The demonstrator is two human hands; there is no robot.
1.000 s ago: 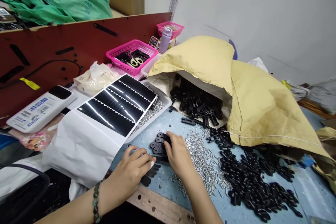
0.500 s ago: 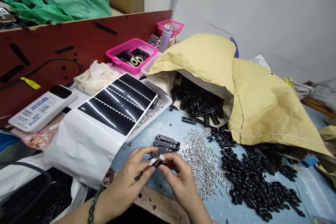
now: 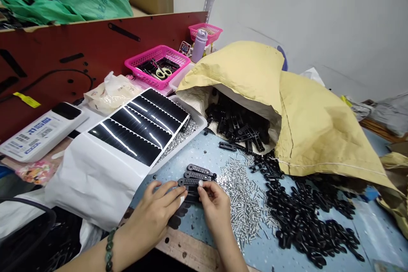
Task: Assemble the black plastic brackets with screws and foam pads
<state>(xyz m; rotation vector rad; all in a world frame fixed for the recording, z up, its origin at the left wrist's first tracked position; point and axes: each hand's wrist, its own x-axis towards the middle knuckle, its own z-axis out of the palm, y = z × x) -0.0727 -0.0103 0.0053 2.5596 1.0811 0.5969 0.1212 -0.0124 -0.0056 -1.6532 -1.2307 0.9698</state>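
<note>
**Caller one:** Lower middle of the frame, and your right hand (image 3: pixel 215 213) has its grip closed on the near end of the black slotted strips (image 3: pixel 197 175), fanned out on the speckled blue counter (image 3: pixel 204 148)!

**Caller two:** And your left hand (image 3: pixel 153 216)?

**Caller one:** Curled in just beside those strips, fingers (image 3: pixel 170 190) against them. Can't tell whether that grip is holding anything!

**Caller two:** You've got loose silver screws (image 3: pixel 242 208) touching distance to your right, then a heap of black parts (image 3: pixel 306 227), with a yellow woven sack (image 3: pixel 318 123) spilling more at upper right!
</note>
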